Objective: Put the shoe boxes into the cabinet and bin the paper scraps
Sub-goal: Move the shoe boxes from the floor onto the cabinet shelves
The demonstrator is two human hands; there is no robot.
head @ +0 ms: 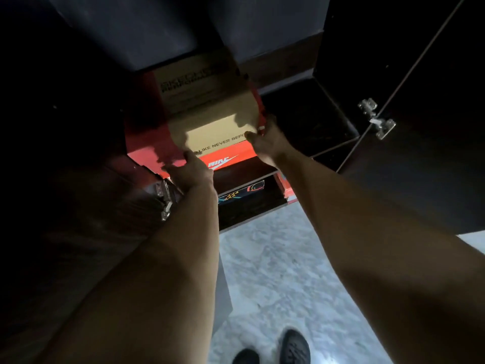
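Observation:
A tan cardboard shoe box with dark lettering lies on top of a red-orange shoe box on an upper shelf of the dark cabinet. My left hand grips the tan box at its near left corner, touching the red box below. At the near right corner my right hand holds the tan box, fingers on its side. On the shelf underneath sit a dark patterned shoe box and another orange box. No paper scraps are in view.
The cabinet door stands open on the right, with a metal hinge. A second hinge shows at the left door. Below is pale marbled floor, where the person's dark shoes stand. The shelf space right of the boxes is dark.

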